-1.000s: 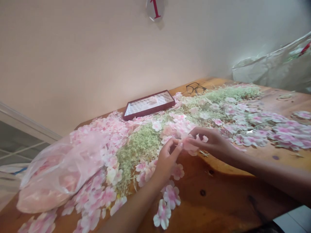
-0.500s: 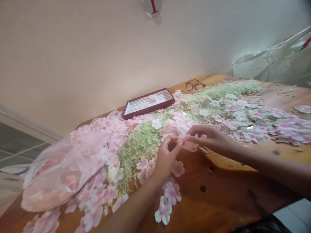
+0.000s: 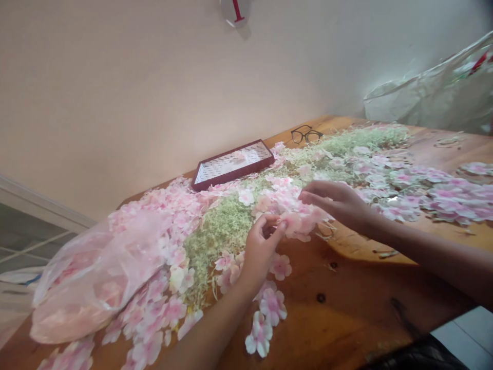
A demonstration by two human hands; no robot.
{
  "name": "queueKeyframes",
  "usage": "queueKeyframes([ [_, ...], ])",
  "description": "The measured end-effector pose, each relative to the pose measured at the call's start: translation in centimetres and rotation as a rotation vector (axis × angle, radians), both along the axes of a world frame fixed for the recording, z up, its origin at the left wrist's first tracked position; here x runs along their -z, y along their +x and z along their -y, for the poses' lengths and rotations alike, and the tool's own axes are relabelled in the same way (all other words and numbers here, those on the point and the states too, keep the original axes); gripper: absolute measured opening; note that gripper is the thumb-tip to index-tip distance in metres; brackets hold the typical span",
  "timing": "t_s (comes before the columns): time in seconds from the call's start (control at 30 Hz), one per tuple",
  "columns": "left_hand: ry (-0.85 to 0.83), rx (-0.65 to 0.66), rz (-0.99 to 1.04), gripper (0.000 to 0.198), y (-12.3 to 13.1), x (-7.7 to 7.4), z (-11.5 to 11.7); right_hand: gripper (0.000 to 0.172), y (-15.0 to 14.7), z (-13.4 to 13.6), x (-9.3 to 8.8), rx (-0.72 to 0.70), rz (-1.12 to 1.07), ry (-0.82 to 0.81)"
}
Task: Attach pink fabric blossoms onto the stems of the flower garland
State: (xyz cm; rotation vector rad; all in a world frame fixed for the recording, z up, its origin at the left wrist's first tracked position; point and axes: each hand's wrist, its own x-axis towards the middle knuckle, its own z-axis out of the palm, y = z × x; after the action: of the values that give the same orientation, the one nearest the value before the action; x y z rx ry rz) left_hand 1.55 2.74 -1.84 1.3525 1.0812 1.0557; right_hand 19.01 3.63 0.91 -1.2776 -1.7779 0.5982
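Observation:
My left hand (image 3: 264, 239) pinches a pale pink artificial flower (image 3: 295, 222) between thumb and fingertips, over the near edge of a pile of loose flowers. To its right, my right hand (image 3: 337, 200) is held just above the pile with fingers stretched out and nothing visible in them. Pink and white fabric flowers (image 3: 283, 194) lie under and behind both hands. Left of the left hand is a mound of small pale green stems (image 3: 219, 226). A few single flowers (image 3: 273, 306) rest on the wood below the left wrist.
A dark red shallow tray (image 3: 234, 177) with a patterned lining stands near the wall, beside black-framed glasses (image 3: 306, 135). A translucent plastic bag (image 3: 100, 277) with pink contents sits at left. More flowers (image 3: 454, 198) cover the table (image 3: 354, 303) at right; a white sack (image 3: 423, 97) stands behind.
My right hand has drawn back from the left hand's fingertips, and its fingers have straightened. My left hand still pinches the pink flower.

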Motion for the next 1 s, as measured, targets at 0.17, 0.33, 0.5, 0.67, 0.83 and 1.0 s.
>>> queueKeyframes([
  [0.17,-0.028,-0.004,0.01,0.02,0.1,0.0,0.0,0.024,2.0,-1.7,-0.3,0.199,0.054,0.057],
  [0.33,-0.001,0.001,-0.015,0.018,0.1,0.2,-0.1,0.026,4.9,-3.8,0.3,0.246,0.309,0.039],
  [0.5,0.002,0.008,-0.034,0.02,0.0,0.4,-0.2,0.023,6.6,-4.8,1.3,0.19,0.533,-0.071],
  [0.67,-0.005,-0.006,-0.053,0.022,0.0,0.6,-0.4,0.017,6.7,-4.9,1.7,0.081,0.581,-0.156],
  [0.83,0.005,-0.005,-0.059,0.021,0.1,0.6,-0.3,0.021,6.2,-5.0,1.9,0.176,0.564,-0.032],
  [1.0,-0.012,0.014,-0.054,0.022,0.2,0.4,-0.1,0.021,5.7,-5.7,2.6,0.133,0.551,0.167],
])
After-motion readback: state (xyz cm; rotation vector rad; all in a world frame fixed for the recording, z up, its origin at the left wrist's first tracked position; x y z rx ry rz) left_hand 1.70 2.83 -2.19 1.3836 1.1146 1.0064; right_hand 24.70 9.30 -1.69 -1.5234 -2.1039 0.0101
